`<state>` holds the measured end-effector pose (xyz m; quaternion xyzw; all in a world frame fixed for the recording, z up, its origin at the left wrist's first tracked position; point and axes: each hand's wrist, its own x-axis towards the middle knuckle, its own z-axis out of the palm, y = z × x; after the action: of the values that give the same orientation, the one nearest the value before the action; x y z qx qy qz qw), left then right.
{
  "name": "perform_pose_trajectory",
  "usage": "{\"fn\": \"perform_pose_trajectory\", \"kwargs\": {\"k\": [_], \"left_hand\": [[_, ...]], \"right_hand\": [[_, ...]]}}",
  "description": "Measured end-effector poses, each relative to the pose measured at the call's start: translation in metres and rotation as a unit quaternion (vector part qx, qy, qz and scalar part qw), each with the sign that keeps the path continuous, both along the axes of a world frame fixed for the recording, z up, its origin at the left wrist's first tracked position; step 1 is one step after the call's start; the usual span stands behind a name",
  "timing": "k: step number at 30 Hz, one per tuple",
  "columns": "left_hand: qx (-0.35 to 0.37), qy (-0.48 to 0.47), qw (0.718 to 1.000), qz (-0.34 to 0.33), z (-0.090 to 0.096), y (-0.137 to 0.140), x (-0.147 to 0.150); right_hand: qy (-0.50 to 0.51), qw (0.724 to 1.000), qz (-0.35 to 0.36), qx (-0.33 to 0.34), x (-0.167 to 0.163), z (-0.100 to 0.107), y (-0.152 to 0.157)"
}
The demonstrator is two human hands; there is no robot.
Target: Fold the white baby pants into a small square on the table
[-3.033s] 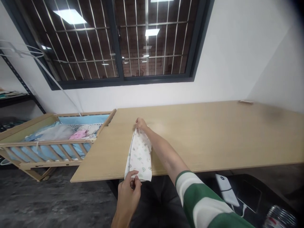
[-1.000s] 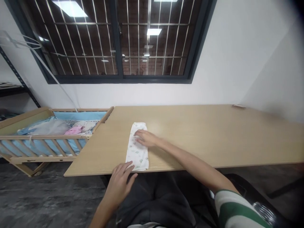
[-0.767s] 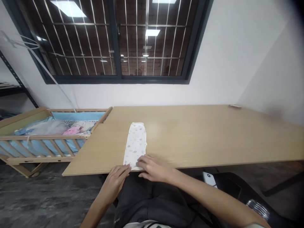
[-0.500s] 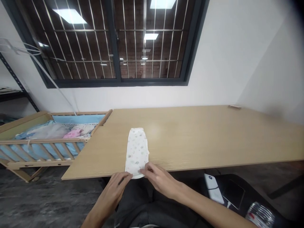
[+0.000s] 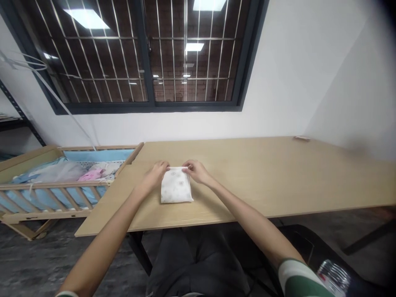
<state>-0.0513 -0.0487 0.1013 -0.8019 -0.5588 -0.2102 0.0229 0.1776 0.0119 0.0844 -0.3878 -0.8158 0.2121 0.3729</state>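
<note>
A small white cloth (image 5: 177,187) with a faint print lies folded over on the wooden table, its near edge a straight fold. It looks like a baby garment, though its exact kind is hard to tell. At its far left corner my left hand (image 5: 159,171) pinches the edge between thumb and fingers. My right hand (image 5: 196,170) pinches the far right corner the same way. Both forearms reach out over the table on either side of the cloth.
The wooden table (image 5: 262,177) stretches far to the right along the wall. On the left stands a wooden crib (image 5: 58,186) with blue lining, clothes and a pink cloth (image 5: 90,175). A black chair with a clear plastic bottle (image 5: 334,277) is at lower right.
The cloth lay stretched out long; its near end is now folded up to the far end. Both hands have moved from its near edge to its far edge.
</note>
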Motion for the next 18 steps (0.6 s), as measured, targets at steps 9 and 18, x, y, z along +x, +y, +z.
{"fn": "perform_pose_trajectory", "kwargs": {"k": [9,18], "left_hand": [[-0.059,0.063,0.992,0.088,-0.039,0.070,0.029],[-0.013,0.069,0.992,0.108,-0.063,-0.025,0.055]], "right_hand": [[-0.071,0.989,-0.102,-0.082,-0.034,-0.060,0.078],[-0.121,0.991,0.032,0.055,-0.029,-0.048,0.039]]}}
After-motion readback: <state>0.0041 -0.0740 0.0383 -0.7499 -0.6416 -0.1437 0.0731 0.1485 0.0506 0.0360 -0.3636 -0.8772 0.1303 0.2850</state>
